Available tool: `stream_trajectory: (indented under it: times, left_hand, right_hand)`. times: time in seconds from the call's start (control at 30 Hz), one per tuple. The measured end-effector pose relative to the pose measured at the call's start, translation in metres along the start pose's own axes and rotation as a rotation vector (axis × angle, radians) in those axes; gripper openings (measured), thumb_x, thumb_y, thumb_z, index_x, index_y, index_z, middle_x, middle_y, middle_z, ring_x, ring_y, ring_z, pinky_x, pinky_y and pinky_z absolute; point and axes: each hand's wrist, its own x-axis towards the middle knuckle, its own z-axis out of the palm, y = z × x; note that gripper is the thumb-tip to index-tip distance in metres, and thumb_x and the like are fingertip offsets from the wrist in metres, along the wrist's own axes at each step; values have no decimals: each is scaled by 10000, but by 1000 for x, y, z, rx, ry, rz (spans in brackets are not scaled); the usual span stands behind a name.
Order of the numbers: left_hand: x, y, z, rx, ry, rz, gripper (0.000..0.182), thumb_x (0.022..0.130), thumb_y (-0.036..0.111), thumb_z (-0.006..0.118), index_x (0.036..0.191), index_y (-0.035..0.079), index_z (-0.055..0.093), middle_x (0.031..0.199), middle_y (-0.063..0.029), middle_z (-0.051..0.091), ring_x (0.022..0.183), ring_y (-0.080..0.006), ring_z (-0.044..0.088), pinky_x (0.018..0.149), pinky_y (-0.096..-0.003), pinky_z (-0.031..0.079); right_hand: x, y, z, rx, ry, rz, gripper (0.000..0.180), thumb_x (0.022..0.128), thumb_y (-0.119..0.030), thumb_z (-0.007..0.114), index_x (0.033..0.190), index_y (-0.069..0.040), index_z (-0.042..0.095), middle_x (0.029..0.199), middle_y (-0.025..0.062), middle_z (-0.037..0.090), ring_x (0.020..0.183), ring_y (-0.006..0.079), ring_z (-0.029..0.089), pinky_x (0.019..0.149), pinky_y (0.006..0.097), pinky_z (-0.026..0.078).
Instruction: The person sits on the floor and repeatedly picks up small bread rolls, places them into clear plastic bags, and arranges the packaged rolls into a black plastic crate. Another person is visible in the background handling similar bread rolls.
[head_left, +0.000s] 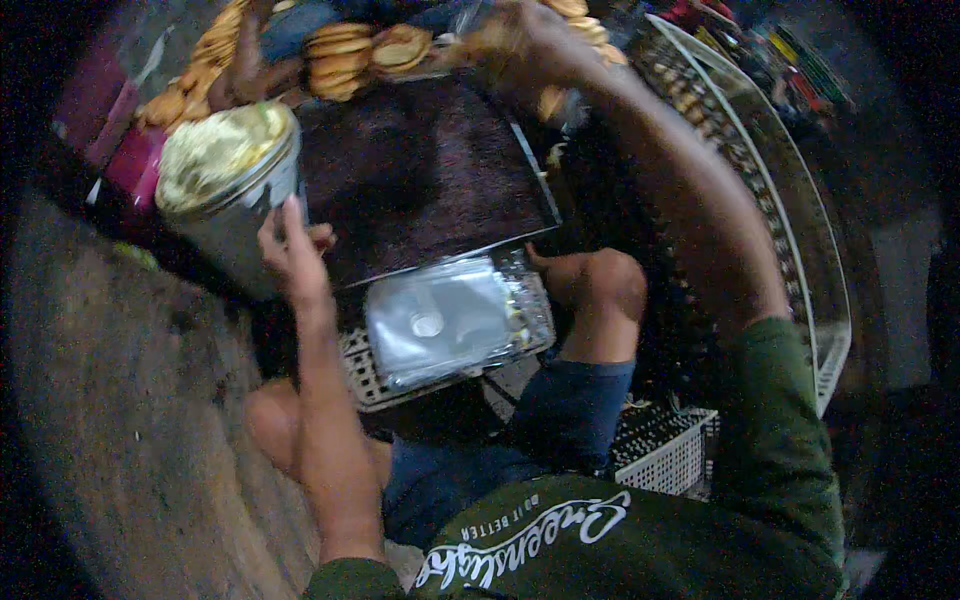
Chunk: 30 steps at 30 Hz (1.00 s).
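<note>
My left hand (292, 240) is beside a pale bucket (232, 232), its fingers apart with nothing plainly in them. A pale yellowish, cream-like mass (221, 154) is heaped at the bucket's top. My right hand (502, 45) reaches to the far side, among round flat golden-brown breads or biscuits (339, 60). It is blurred, and whether it grips one of them cannot be made out. Between my arms lies a dark flat board or tray (450, 165) with a light edge. Nearer my lap, a stack of clear plastic bags (442, 322) rests on a perforated plastic basket (358, 356).
More round pieces (214, 52) are stacked at the far left, near another person's arm (244, 64). A pink object (139, 169) is behind the bucket. A long light-rimmed container (772, 195) curves along the right. Another white perforated basket (667, 457) stands by my right side.
</note>
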Motion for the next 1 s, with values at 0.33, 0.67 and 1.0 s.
stream_trajectory:
  times: [0.33, 0.67, 1.0]
  left_hand:
    - [-64, -102, 20, 1381, -1022, -103, 669, 808, 672, 631, 812, 6, 697, 800, -197, 694, 763, -358, 683, 711, -451, 524]
    - [-68, -145, -25, 1460, -1148, -5, 645, 751, 648, 710, 776, 4, 713, 766, -207, 694, 750, -358, 686, 700, -451, 524]
    - [-58, -18, 4, 641, -757, 19, 464, 847, 394, 733, 672, -29, 660, 569, -105, 621, 545, -133, 599, 516, -331, 448]
  right_hand:
    - [-160, 244, -165, -496, -687, 556, 481, 957, -440, 530, 1248, -57, 516, 870, 159, 659, 779, 239, 638, 595, 367, 504]
    - [-173, 268, -83, -249, -626, 535, 521, 948, -504, 541, 1123, -17, 601, 864, 160, 671, 880, 262, 654, 753, 392, 508]
    - [-5, -44, -136, 594, -578, 179, 434, 942, -395, 614, 1179, -32, 633, 962, 154, 703, 886, 220, 688, 825, 362, 544]
